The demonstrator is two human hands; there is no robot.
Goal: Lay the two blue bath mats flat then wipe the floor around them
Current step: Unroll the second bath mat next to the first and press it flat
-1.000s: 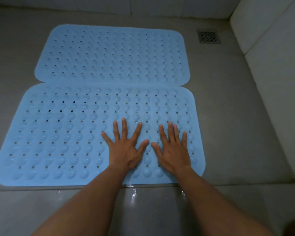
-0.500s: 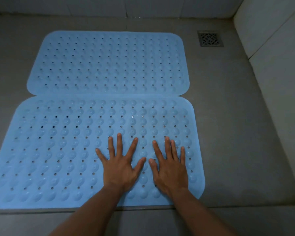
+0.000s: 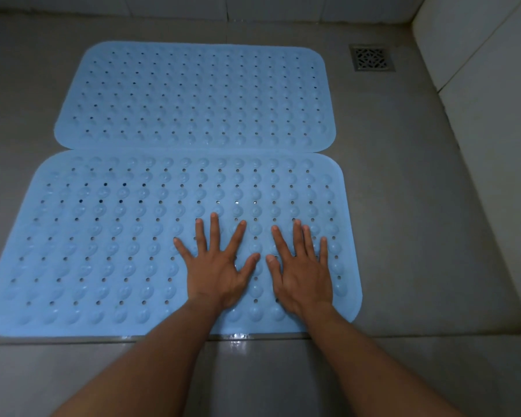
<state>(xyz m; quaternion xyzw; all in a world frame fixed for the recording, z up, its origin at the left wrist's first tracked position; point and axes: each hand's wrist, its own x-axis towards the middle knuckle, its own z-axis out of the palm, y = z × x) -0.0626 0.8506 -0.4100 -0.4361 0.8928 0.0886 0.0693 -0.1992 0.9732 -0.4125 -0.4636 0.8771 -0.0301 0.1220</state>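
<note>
Two light blue bath mats with holes and round bumps lie flat on the grey tiled floor, long edges touching. The far mat [image 3: 193, 94] lies toward the back wall. The near mat [image 3: 103, 245] lies in front of it, its near edge along a tile joint. My left hand [image 3: 217, 266] presses flat on the near mat's right half, fingers spread and straight. Just to its right, my right hand [image 3: 303, 270] presses flat on the same mat near its right end. Neither hand holds anything.
A square metal floor drain [image 3: 371, 58] sits at the back right of the floor. A pale tiled wall [image 3: 494, 100] rises along the right side and another runs along the back. A small wet glint [image 3: 238, 336] shows at the near mat's front edge.
The view has shifted a little, so mats and hands sit slightly differently in frame. Both hands stay flat on the near mat in about the same spot.
</note>
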